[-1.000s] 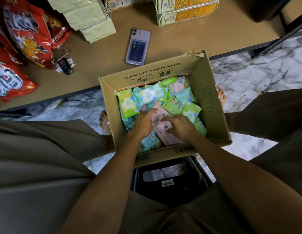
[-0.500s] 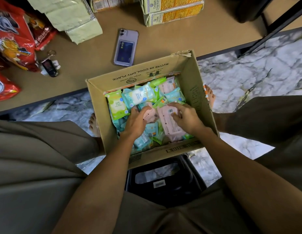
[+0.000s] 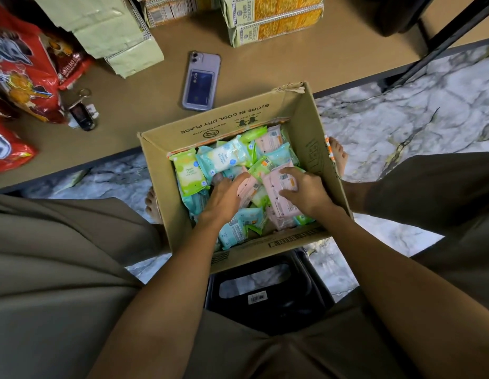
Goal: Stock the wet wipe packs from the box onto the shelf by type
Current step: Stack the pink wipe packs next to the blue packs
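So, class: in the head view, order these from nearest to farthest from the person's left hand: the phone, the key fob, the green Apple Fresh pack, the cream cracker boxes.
From the left hand:
1. Green Apple Fresh pack, inside the box, just left of the hand.
2. Phone, on the shelf beyond the box.
3. Key fob, on the shelf, far left.
4. Cream cracker boxes, at the shelf's back, top of view.

Shop stockroom, shelf (image 3: pixel 320 56) of cream cracker cartons (image 3: pixel 273 20), snack bags (image 3: pixel 22 67)
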Demonstrator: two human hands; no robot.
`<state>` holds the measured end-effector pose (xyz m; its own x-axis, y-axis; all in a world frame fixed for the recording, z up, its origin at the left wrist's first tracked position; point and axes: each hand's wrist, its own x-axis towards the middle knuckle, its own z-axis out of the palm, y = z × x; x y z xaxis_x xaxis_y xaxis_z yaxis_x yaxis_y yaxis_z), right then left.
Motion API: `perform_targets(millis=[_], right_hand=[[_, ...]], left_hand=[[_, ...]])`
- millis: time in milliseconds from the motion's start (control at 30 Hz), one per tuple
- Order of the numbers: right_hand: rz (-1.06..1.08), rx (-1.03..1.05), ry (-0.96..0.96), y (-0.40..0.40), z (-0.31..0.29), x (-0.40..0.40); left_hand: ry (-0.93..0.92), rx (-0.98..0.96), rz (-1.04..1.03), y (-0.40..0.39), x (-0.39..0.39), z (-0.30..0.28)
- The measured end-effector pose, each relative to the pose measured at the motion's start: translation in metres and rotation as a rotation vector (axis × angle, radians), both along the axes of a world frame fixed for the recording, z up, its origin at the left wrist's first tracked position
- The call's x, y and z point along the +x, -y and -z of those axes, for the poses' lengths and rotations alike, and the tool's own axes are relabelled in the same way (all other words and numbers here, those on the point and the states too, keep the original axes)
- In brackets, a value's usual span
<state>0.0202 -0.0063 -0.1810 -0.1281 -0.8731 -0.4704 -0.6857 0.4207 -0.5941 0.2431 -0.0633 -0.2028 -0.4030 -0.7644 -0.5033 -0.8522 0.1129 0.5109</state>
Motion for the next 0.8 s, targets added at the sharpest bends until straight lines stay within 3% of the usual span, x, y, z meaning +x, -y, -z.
perform_targets(millis=[233, 633, 800], right_hand=[[-0.039, -0.002, -0.025, -0.006, -0.015, 0.002], [0.040, -0.240, -0.036, -0.008, -0.072, 0.004], [0.062, -0.279, -0.048, -0.003, -0.101, 0.003]], left_hand=[[-0.042, -0.102, 0.070, -0.005, 0.003, -0.016], [0.003, -0.285, 0.124, 0.002, 0.014, -0.073], [-0.122, -0.319, 0.066, 0.012, 0.018, -0.103]])
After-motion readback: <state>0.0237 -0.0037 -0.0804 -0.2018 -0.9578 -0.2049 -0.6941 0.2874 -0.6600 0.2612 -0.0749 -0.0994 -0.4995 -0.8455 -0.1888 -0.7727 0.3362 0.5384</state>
